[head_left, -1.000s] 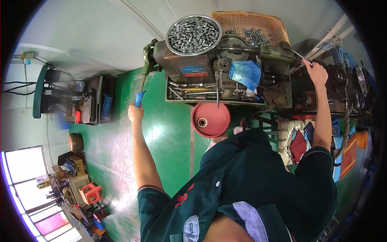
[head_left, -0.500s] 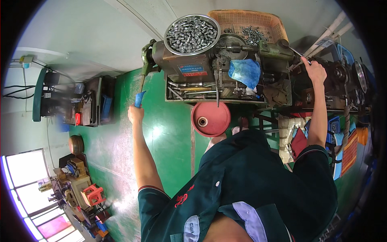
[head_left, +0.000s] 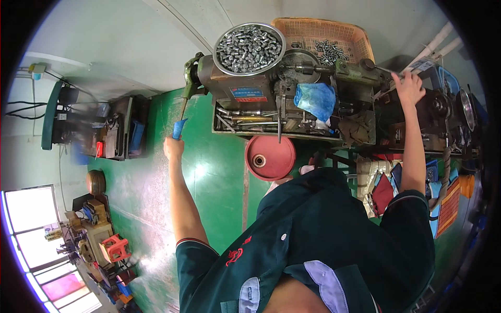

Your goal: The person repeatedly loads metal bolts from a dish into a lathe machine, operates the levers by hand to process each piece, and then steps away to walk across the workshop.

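My left hand is wrapped round the lower end of a long lever, just below its blue wrapping. The lever hangs from a green arm on the left end of a small bench lathe. At the lathe's right end, my right hand has its fingers spread, close by a thin metal handle; whether the thumb touches it I cannot tell. Between the hands, a chuck and a blue cloth sit on the machine.
A steel bowl heaped with short metal parts rests on the lathe, and an orange basket with more parts stands behind. Tools lie in the front tray. Below is a red round stool. Another machine stands right.
The fingers of my right hand have loosened from the thin handle and spread apart. My left hand keeps its grip on the lever. The whole view has shifted slightly.
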Motion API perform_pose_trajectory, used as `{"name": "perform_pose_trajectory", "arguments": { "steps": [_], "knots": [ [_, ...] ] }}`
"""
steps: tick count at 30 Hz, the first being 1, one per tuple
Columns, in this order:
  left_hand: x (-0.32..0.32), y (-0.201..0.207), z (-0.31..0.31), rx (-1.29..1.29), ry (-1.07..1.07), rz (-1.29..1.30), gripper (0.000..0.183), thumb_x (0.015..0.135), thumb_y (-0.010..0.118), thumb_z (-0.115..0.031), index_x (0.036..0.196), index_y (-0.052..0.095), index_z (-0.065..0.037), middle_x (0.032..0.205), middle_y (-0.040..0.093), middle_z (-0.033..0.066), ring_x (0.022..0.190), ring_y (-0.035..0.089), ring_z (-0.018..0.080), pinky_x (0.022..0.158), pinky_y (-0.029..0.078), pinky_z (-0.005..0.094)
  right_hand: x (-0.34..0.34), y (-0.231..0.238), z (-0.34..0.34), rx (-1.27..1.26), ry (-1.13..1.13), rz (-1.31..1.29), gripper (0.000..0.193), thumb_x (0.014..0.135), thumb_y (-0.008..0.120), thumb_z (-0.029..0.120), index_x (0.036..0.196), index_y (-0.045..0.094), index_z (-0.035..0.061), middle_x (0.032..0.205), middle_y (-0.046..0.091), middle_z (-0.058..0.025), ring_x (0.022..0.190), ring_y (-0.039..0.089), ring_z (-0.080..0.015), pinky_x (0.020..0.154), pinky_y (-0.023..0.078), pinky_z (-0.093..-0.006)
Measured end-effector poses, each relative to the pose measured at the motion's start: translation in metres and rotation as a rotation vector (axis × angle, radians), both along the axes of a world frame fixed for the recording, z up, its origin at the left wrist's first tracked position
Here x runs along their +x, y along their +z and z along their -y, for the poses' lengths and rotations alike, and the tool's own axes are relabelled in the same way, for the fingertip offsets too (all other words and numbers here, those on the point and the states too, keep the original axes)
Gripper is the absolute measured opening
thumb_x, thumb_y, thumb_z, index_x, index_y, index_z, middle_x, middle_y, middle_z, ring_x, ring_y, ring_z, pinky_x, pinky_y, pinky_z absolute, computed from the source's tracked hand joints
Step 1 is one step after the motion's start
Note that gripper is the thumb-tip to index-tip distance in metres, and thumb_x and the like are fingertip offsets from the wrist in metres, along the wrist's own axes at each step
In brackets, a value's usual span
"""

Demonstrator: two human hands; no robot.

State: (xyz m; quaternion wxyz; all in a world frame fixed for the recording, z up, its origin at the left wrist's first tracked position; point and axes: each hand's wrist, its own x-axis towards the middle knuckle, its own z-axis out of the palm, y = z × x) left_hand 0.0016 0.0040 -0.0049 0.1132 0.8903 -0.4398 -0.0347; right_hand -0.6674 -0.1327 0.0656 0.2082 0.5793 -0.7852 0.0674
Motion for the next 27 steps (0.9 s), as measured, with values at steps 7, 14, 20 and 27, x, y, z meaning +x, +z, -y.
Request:
{"name": "perform_pose_trajectory", "arguments": {
  "steps": [7,14,20,27],
  "knots": [
    [-0.007,0.005,0.005,0.030,0.000,-0.003,0.016,0.067,0.054,-0.016,0.080,0.062,-0.011,0.076,0.059,0.0161,0.075,0.057,0.0304,0.066,0.044,0.0374,0.127,-0.009,0.088,-0.009,0.407,0.329,0.031,0.068,0.055,0.034,0.093,0.056,0.0158,0.092,0.056,-0.0042,0.095,0.046,-0.0238,0.076,0.035,-0.0440],
    [-0.006,-0.003,-0.001,-0.006,0.006,0.021,0.016,0.067,0.055,-0.018,0.078,0.061,-0.008,0.074,0.058,0.0170,0.072,0.057,0.0315,0.064,0.045,0.0391,0.235,-0.053,0.106,0.484,0.774,0.998,0.022,0.057,0.061,0.018,0.075,0.059,0.0038,0.077,0.060,-0.0106,0.074,0.056,-0.0228,0.068,0.043,-0.0301],
    [-0.055,-0.011,-0.011,-0.081,-0.022,-0.134,0.013,0.065,0.055,-0.016,0.075,0.061,-0.009,0.071,0.058,0.0164,0.069,0.057,0.0325,0.062,0.044,0.0397,0.246,-0.063,0.108,0.563,0.813,1.107,0.025,0.057,0.061,0.015,0.078,0.058,0.0007,0.075,0.059,-0.0108,0.073,0.056,-0.0214,0.068,0.042,-0.0293],
    [-0.105,0.018,-0.010,-0.154,0.062,-0.178,0.016,0.066,0.055,-0.018,0.077,0.061,-0.008,0.071,0.058,0.0183,0.071,0.056,0.0332,0.064,0.043,0.0396,0.245,-0.068,0.116,0.607,0.943,1.066,0.027,0.055,0.062,0.013,0.079,0.061,0.0017,0.076,0.061,-0.0107,0.071,0.057,-0.0207,0.067,0.043,-0.0288]
  ]
}}
